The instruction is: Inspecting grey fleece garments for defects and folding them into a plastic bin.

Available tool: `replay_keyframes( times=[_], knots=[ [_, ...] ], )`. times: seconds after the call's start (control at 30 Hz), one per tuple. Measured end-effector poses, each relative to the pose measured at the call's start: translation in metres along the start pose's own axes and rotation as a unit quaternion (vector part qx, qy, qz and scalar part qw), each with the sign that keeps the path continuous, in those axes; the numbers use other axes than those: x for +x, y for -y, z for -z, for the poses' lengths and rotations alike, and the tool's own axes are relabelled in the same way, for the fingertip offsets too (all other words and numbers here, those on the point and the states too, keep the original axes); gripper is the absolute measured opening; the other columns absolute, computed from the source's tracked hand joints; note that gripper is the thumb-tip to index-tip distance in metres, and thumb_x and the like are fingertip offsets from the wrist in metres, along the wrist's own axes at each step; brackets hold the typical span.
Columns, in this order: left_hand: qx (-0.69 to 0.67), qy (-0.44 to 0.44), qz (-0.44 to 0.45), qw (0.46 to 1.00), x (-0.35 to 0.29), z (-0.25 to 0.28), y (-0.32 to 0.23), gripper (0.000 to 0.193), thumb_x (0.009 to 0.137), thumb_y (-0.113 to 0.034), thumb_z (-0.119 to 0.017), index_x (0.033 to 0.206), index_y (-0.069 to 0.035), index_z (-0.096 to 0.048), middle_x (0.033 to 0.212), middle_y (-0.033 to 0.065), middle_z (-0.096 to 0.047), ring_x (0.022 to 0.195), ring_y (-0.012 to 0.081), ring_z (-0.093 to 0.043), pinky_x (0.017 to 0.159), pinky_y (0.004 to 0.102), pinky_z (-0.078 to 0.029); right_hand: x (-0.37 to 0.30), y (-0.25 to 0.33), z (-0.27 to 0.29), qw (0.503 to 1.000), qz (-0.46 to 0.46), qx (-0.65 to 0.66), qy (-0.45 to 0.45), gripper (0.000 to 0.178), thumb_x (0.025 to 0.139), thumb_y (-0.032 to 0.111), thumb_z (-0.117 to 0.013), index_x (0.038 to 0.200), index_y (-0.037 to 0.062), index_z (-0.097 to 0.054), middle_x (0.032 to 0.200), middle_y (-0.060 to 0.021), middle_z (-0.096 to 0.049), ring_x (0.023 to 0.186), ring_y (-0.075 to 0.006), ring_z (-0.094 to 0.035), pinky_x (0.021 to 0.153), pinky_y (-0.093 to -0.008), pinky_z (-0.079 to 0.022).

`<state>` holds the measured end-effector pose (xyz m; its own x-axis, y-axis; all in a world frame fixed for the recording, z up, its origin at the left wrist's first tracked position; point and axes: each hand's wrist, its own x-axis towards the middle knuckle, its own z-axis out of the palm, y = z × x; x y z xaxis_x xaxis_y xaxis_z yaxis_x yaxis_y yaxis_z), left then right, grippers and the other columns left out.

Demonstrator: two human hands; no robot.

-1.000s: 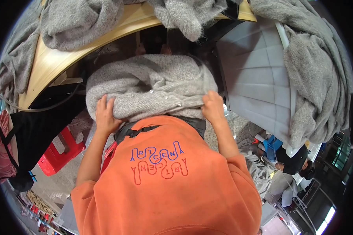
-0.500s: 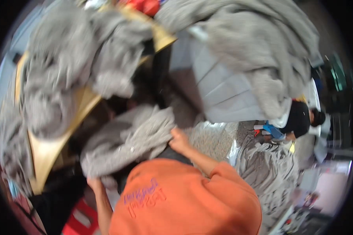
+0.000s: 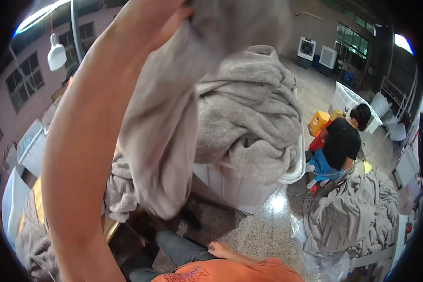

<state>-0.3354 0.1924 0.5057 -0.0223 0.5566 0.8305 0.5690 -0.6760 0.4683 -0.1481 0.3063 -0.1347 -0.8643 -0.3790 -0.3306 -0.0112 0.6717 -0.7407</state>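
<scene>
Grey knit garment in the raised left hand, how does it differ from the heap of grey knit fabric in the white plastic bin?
The grey knit garment hangs from the left hand; the grey knit heap lies bunched in the white plastic bin. The garment looks partly blurred, while the heap's folds are sharper. Both are soft-looking grey cloth.

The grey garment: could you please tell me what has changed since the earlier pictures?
The left hand has lifted the grey garment upward; the right hand has let it go and is now near the thigh. The grey heap over the bin and the co-worker stay in place.
</scene>
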Motion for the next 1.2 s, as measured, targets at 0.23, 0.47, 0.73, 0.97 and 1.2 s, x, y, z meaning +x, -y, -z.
replay_keyframes(
  times=[0.23, 0.47, 0.73, 0.97, 1.2],
  knots=[
    [0.443, -0.279, 0.31, 0.793, -0.091, -0.027, 0.037, 0.071, 0.072, -0.033, -0.067, 0.12, 0.011, -0.041, 0.108, 0.0229, -0.056, 0.105, 0.021, -0.051, 0.089, 0.0295, -0.039, 0.013, 0.035, 0.024, 0.991, 0.059, -0.092, 0.077, 0.02, 0.077, 0.013, -0.05, 0.091, 0.0002, -0.056, 0.092, -0.0206, -0.06, 0.087, -0.0375, -0.057, 0.072, -0.0454, -0.046],
    [0.361, -0.242, 0.592, 0.679, -0.228, -0.041, 0.007, 0.046, 0.071, -0.012, -0.068, 0.109, 0.009, -0.053, 0.092, 0.0123, -0.062, 0.073, 0.0096, -0.057, 0.064, 0.0246, -0.047, 0.004, 0.068, 0.04, 0.976, 0.093, -0.158, 0.118, 0.021, 0.075, 0.003, -0.041, 0.091, -0.004, -0.052, 0.095, -0.0227, -0.057, 0.088, -0.0385, -0.056, 0.072, -0.0443, -0.047],
    [0.315, -0.191, 0.683, 0.631, -0.312, -0.111, -0.057, 0.045, 0.068, -0.005, -0.069, 0.108, 0.008, -0.053, 0.081, 0.0092, -0.062, 0.067, 0.0082, -0.055, 0.06, 0.0236, -0.046, -0.005, 0.089, 0.026, 0.968, 0.189, -0.113, 0.12, 0.017, 0.075, 0.013, -0.05, 0.086, -0.001, -0.051, 0.086, -0.0203, -0.055, 0.08, -0.0372, -0.056, 0.069, -0.0443, -0.046],
    [0.237, -0.262, 0.721, 0.596, -0.344, -0.147, -0.056, 0.051, 0.07, 0.002, -0.067, 0.117, 0.004, -0.049, 0.091, 0.0054, -0.054, 0.073, 0.0055, -0.048, 0.061, 0.0185, -0.043, -0.017, 0.092, 0.021, 0.948, 0.241, -0.209, 0.009, 0.017, 0.074, 0.014, -0.051, 0.084, 0.0005, -0.053, 0.085, -0.016, -0.051, 0.08, -0.0307, -0.052, 0.067, -0.0388, -0.047],
    [0.231, -0.33, 0.678, 0.615, -0.358, -0.138, -0.058, 0.06, 0.071, 0.002, -0.065, 0.126, 0.001, -0.04, 0.118, 0.0103, -0.048, 0.08, 0.0086, -0.051, 0.065, 0.0206, -0.046, 0.002, 0.066, 0.01, 0.949, 0.208, -0.238, 0.012, 0.02, 0.068, 0.016, -0.054, 0.082, 0.0016, -0.055, 0.087, -0.0152, -0.052, 0.081, -0.03, -0.052, 0.062, -0.0381, -0.047]
  ],
)
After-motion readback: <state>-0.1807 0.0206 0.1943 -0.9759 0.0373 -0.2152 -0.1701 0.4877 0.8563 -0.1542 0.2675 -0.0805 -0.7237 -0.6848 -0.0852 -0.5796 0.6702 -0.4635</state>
